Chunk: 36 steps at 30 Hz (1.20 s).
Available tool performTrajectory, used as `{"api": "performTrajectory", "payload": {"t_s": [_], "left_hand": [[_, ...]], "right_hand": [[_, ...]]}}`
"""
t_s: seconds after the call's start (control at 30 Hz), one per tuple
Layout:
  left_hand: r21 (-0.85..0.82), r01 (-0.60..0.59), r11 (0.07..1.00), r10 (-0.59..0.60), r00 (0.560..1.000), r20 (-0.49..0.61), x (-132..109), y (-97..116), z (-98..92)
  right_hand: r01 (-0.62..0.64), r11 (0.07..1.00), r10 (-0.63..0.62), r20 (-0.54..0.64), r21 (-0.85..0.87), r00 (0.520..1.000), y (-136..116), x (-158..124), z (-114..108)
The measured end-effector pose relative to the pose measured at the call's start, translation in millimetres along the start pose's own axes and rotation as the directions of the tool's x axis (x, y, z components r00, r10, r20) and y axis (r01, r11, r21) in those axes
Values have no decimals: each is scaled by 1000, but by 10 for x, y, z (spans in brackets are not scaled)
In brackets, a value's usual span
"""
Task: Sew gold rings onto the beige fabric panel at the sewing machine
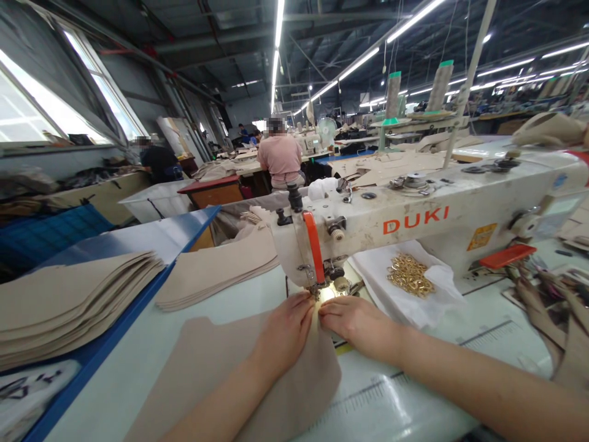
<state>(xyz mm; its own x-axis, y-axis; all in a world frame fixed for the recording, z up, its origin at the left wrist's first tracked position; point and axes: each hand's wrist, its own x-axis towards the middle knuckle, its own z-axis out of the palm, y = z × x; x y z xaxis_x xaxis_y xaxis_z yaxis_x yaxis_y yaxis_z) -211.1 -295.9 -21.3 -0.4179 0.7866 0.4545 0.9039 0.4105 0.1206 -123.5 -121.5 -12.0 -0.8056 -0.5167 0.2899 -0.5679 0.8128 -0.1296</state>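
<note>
A large beige fabric piece (221, 374) lies flat on the pale sewing table, its upper end under the head of a white sewing machine (368, 221). Left of the lit presser foot, my left hand (288, 328) rests on the fabric, fingers together and closed on it at the edge. From the other side my right hand (354, 322) comes up close to the needle, with its fingers curled and pressed together at the fabric's edge. Whatever those right fingertips pinch is hidden. Both hands nearly meet in front of the foot.
Beige panels are stacked on the table (221, 267) and on a blue-edged surface at left (69, 301). Gold metal rings (409, 275) lie on white cloth (368, 270) under the machine arm. Beige strips (543, 319) are at right. A person in pink (280, 156) sits ahead.
</note>
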Motion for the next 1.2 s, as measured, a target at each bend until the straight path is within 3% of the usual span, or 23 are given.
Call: {"api": "performTrajectory", "payload": {"t_s": [0.2, 0.6, 0.8, 0.97, 1.2], "left_hand": [[-12, -15, 1000, 15, 1000, 12, -4, 20, -23], [-72, 97, 993, -92, 994, 65, 39, 110, -63], [-101, 146, 984, -138, 987, 81, -361, 197, -268], [-155, 235, 960, -223, 971, 92, -709, 253, -427], [-187, 373, 909, -367, 928, 67, -501, 215, -323]], "right_hand": [[-3, 1000, 3, -2, -9, 1000, -22, -12, -10], [0, 999, 2, -48, 52, 999, 2, -29, 41], [101, 995, -101, -32, -11, 994, -247, 28, 179], [201, 979, -205, -128, -45, 970, -494, 64, 423], [182, 981, -160, -250, 67, 955, -528, 32, 421]]}}
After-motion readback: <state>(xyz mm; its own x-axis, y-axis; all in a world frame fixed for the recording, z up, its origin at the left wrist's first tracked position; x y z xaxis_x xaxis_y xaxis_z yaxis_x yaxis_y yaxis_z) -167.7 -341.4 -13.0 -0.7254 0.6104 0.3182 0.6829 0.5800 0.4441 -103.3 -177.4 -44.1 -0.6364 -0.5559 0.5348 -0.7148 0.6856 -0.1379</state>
